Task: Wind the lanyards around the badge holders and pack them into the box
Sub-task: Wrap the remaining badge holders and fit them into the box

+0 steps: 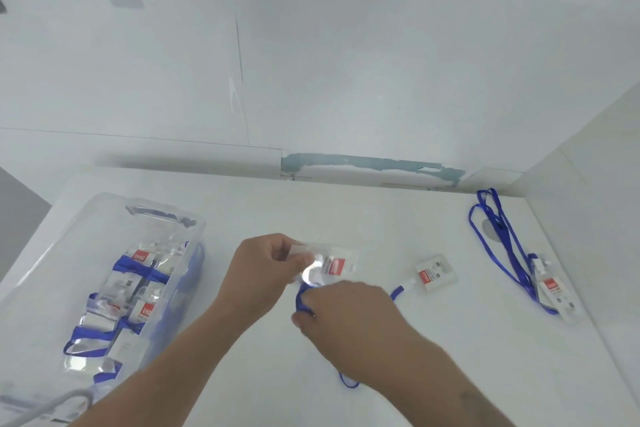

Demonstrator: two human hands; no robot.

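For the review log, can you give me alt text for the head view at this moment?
A person's left hand holds a clear badge holder above a white table while the right hand pinches its blue lanyard. A clear box of wound badges sits left; two more badges lie right.

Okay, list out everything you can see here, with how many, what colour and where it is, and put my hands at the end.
Storage box: one, clear plastic, left on the table, holding wound badge holders with blue lanyards; number unclear.
Held badge holder: one, clear with a red label, centre, above the table.
Held lanyard: one, blue, under that holder; a loop shows below the right forearm.
Middle badge holder: one, white with a red label, flat, right of centre, blue strap attached.
Loose lanyard bundle: blue, far right, with a badge holder at its near end; number unclear.
Table: one, white.
Left hand: pinches the held badge holder.
Right hand: grips the held lanyard.
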